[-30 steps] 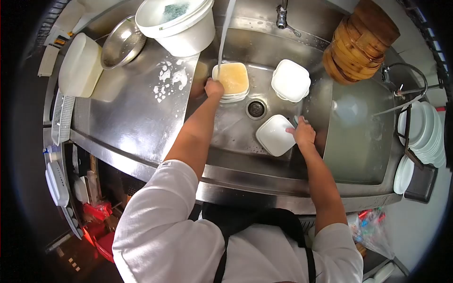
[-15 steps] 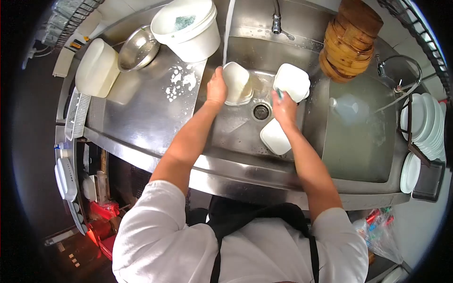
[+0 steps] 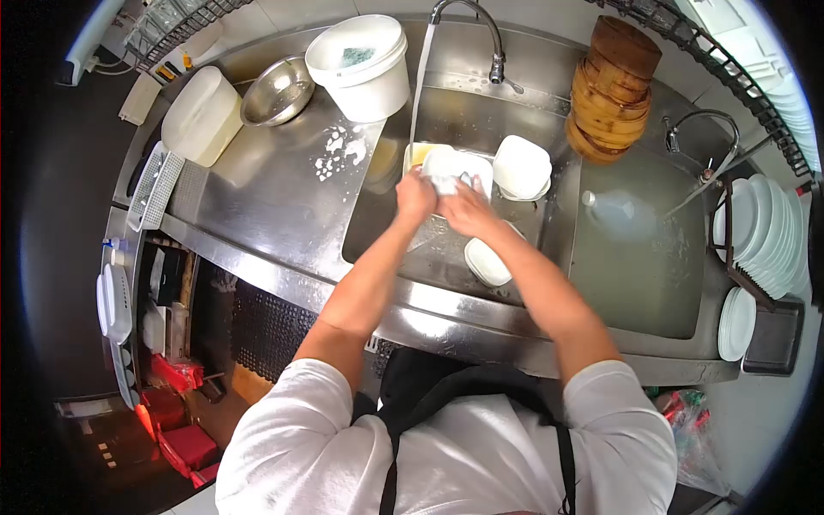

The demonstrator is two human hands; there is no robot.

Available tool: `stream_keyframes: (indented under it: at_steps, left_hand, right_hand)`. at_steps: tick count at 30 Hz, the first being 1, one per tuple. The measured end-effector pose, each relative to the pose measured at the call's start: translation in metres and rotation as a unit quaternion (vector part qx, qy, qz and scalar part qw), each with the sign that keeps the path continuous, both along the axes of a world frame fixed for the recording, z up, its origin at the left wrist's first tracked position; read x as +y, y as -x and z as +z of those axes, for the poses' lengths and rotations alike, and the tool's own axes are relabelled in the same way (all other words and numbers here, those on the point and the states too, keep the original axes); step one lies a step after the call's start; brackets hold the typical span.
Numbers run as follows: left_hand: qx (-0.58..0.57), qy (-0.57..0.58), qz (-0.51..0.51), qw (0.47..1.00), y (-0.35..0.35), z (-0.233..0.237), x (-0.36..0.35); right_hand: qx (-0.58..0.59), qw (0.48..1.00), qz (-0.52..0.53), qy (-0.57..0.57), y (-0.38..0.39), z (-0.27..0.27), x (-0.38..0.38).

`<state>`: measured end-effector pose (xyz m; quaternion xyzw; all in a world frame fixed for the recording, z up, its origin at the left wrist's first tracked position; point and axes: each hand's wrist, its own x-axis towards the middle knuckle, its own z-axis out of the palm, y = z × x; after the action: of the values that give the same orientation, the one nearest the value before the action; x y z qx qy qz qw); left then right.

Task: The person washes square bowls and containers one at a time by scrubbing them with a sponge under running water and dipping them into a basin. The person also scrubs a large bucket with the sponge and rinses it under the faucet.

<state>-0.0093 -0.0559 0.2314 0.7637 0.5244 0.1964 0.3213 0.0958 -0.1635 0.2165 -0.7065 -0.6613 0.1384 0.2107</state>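
My left hand [image 3: 415, 196] grips the near left edge of a white square dish [image 3: 477, 168], tilted over the sink basin. My right hand [image 3: 468, 209] presses into the same dish with its fingers curled; a small greyish thing shows at its fingertips, and I cannot tell what it is. Just behind the left hand, another white dish [image 3: 418, 154] with yellowish liquid sits under the running tap stream. To the right is a short stack of white square dishes [image 3: 522, 166]. Another white dish [image 3: 487, 263] lies nearer me, partly hidden by my right forearm.
A tap [image 3: 497, 69] runs into the sink. Left of it stand a white bucket [image 3: 365, 90] with a green scouring pad [image 3: 356, 57], a metal bowl [image 3: 277, 93] and a white tub [image 3: 202, 120]. Stacked bamboo steamers [image 3: 611, 94], a water-filled basin [image 3: 639, 283] and racked plates [image 3: 760, 227] are right.
My right hand has moved left from the right-hand stack to meet my left hand. Both are now at one white dish in front of the tap stream. The view has shifted slightly.
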Motion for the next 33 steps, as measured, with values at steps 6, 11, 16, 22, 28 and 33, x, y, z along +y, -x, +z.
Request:
stream_keyframes:
  at_steps: [6, 11, 16, 22, 28, 33]
  left_hand:
    - [-0.196, 0.178, -0.14, 0.954, 0.013, -0.035, 0.0]
    - [-0.125, 0.105, -0.091, 0.982, -0.017, -0.014, -0.06]
    - [-0.041, 0.125, 0.03, 0.991, -0.023, -0.028, -0.072]
    - [0.251, -0.002, -0.449, 0.858, 0.011, -0.093, -0.017]
    - [0.105, 0.028, 0.084, 0.99, -0.013, -0.137, 0.086]
    - [0.121, 0.105, 0.04, 0.986, -0.038, -0.191, 0.15]
  right_hand:
    - [0.338, 0.928, -0.114, -0.111, -0.068, 0.055, -0.026]
    - [0.672, 0.697, -0.155, -0.196, -0.05, 0.033, -0.023]
    - [0.448, 0.831, -0.308, -0.117, -0.013, 0.004, -0.063]
    - [0.128, 0.889, -0.408, 0.164, -0.054, -0.024, -0.108]
    - [0.026, 0.863, -0.402, 0.305, -0.051, -0.053, -0.113]
    - [-0.022, 0.896, -0.38, 0.23, -0.049, -0.012, -0.077]
